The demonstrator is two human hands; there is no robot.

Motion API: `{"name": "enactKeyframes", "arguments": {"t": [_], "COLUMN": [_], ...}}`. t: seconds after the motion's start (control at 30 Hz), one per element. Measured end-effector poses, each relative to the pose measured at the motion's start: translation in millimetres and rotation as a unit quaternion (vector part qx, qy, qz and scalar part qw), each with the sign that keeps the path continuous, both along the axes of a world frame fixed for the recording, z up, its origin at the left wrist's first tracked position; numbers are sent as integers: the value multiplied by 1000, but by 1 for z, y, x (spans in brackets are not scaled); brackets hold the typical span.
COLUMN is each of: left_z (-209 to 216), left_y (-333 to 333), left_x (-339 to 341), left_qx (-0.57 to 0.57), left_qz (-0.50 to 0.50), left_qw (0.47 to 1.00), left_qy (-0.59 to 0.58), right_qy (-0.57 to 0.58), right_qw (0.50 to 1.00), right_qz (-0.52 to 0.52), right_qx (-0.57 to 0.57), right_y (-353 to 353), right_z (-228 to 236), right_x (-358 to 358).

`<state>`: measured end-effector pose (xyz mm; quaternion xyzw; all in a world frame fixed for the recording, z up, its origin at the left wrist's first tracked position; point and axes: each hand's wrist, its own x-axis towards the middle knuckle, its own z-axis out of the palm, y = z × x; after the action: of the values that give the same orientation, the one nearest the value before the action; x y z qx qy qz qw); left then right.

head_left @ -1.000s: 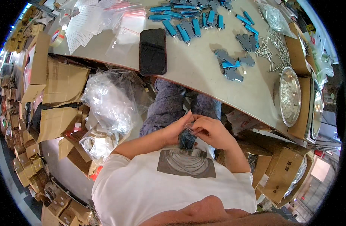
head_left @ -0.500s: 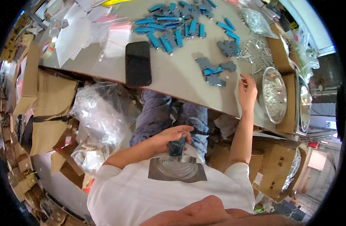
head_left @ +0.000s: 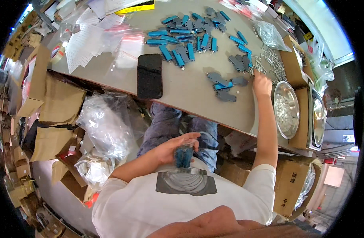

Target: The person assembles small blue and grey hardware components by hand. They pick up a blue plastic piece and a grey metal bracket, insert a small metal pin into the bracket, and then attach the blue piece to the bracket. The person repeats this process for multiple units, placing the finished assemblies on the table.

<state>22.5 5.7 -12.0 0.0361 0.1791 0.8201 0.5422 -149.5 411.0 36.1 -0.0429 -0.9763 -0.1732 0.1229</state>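
Note:
Against my shirt front, my left hand (head_left: 174,148) is closed around what looks like a small clear bag with blue-and-dark plastic parts (head_left: 183,158) in it; it is partly blurred. My right hand (head_left: 263,84) is at the near edge of a pile of long thin silver screws or pins (head_left: 272,62), fingers curled together and touching down there. Whatever lies between those fingertips is hidden. Just left of it rest grey plastic parts (head_left: 240,62) and several grey pieces around a blue one (head_left: 225,85). A larger heap of blue-and-grey parts (head_left: 190,33) spreads across the far table.
A metal bowl of small white pieces (head_left: 286,111) stands right of my right forearm, beside a cardboard box (head_left: 301,123). A black phone (head_left: 149,76) lies near the table's front edge. Clear zip bags (head_left: 128,51) and perforated white sheets (head_left: 83,43) are at left.
My right hand has moved farther up the table to the screw pile, and its fingers have curled down. My left hand still holds the bagged parts. The view has shifted slightly.

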Motion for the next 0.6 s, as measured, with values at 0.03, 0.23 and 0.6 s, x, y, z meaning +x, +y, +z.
{"name": "enactKeyframes", "arguments": {"t": [0.03,0.23,0.6], "left_z": [2,-5,-1], "left_y": [0,9,19], "left_x": [0,-2,-8], "left_qx": [-10,-45,-80], "left_qz": [-2,-8,-50], "left_qw": [1000,999,995], "left_qy": [8,-8,32], "right_qy": [-10,91,-243], "right_qw": [1000,992,749], "right_qz": [19,90,355], "right_qx": [13,-17,-504], "right_y": [3,12,-158], "right_z": [2,2,44], "right_x": [0,14,132]}}
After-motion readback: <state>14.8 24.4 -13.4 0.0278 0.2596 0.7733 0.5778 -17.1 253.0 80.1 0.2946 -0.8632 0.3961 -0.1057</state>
